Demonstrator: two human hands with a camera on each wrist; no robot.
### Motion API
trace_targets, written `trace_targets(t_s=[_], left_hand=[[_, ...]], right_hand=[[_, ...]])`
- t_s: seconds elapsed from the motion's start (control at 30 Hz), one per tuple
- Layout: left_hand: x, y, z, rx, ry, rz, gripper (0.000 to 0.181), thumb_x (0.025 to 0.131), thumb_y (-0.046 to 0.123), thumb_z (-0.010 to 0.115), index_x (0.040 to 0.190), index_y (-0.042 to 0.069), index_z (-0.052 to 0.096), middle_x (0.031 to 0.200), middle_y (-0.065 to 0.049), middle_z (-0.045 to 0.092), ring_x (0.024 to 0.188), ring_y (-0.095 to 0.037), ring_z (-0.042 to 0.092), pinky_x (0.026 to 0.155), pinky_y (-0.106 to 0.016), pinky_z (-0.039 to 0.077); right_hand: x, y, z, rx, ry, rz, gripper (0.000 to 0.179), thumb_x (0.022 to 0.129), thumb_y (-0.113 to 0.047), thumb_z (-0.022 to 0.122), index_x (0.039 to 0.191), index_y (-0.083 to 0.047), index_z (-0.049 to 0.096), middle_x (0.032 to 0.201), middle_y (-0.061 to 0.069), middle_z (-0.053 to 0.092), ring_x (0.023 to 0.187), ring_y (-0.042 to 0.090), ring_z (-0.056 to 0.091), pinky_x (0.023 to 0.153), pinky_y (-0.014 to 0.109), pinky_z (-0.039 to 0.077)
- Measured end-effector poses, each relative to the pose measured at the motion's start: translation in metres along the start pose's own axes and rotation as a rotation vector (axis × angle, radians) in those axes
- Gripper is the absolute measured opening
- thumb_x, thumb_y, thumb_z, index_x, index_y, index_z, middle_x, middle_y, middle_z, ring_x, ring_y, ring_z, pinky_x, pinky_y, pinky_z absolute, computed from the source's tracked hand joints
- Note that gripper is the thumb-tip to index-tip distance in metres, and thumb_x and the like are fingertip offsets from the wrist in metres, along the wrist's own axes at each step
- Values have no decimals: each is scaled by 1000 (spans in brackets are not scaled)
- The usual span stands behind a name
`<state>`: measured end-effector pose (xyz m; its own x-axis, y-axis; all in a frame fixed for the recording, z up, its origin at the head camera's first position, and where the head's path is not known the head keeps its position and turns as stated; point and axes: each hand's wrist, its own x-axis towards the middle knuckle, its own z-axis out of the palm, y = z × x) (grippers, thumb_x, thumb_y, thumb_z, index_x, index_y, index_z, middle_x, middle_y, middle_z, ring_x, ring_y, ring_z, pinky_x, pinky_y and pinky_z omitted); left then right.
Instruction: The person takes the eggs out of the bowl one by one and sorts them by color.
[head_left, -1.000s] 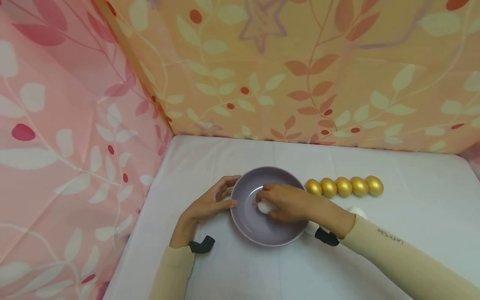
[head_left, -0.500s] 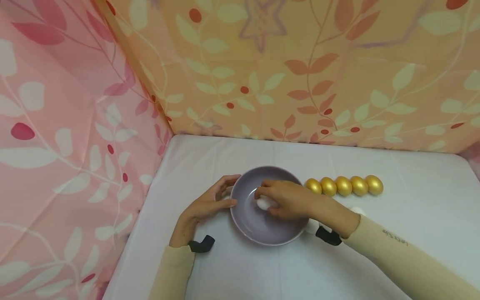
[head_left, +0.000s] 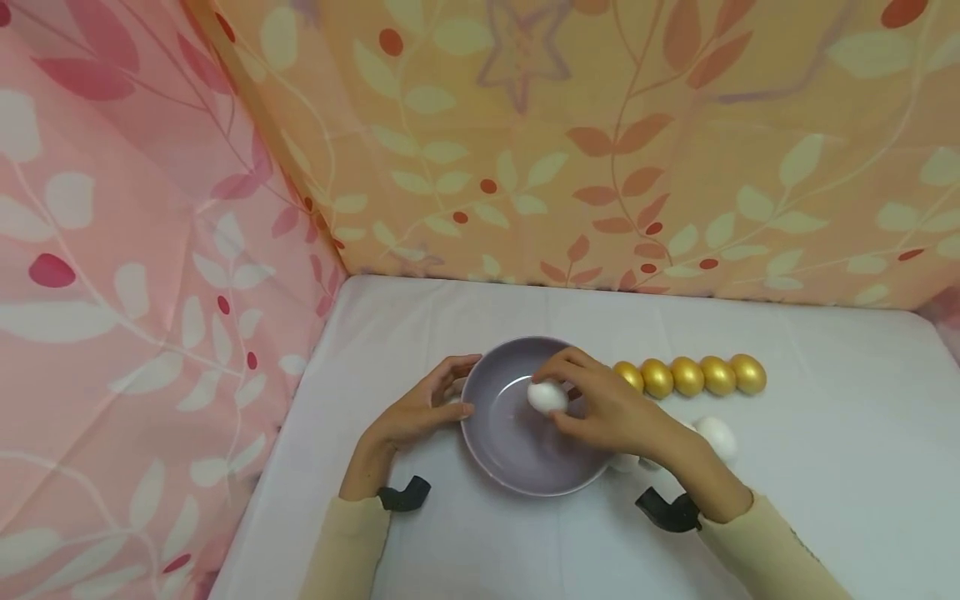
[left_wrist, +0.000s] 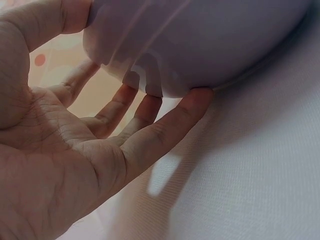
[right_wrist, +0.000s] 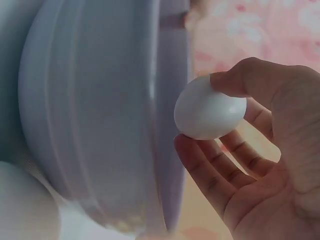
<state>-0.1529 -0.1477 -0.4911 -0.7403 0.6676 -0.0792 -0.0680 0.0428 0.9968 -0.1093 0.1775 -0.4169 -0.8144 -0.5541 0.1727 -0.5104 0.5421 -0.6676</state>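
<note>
A purple bowl (head_left: 517, 458) stands upright on the white table. My left hand (head_left: 420, 404) touches its left side. In the left wrist view, the spread fingers (left_wrist: 150, 137) rest their tips against the outer wall. My right hand (head_left: 603, 404) pinches a white egg (head_left: 547, 397) between thumb and fingers. From the right wrist view, the egg appears raised at the bowl's rim (right_wrist: 155, 100), clear of the bowl's floor. Fingers and thumb press the egg from opposite sides.
Several golden eggs (head_left: 687, 377) lie in a row right of the bowl. Other white eggs (head_left: 716, 437) lie nearer, partly hidden by the right wrist and the bowl. Patterned cloth walls (head_left: 450, 167) bound the table at the back and left.
My right hand has lifted the white egg up from inside the bowl and drawn slightly back to the right. More white eggs show beside the right wrist. The left hand keeps its place.
</note>
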Motion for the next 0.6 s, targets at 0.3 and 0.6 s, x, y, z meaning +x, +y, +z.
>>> trace_targets(t_s=[0.3,0.6], left_hand=[[0,1,1,12,8,-21,73,98,10,74,161,23,38,167,-7,40,153,-33,41,112,-32,47],[0,2,2,13,16,-34,74,98,10,74,161,24,38,166,-7,40,151,-32,43,111,-32,47]], right_hand=[[-36,13,-18,73,193,94,47,89,-8,84,129,-26,66,124,-8,65,106,6,63,86,32,62],[-67,24,-27,135,318,128,49,89,3,81,134,-11,64,129,3,64,114,-3,61,92,12,55]])
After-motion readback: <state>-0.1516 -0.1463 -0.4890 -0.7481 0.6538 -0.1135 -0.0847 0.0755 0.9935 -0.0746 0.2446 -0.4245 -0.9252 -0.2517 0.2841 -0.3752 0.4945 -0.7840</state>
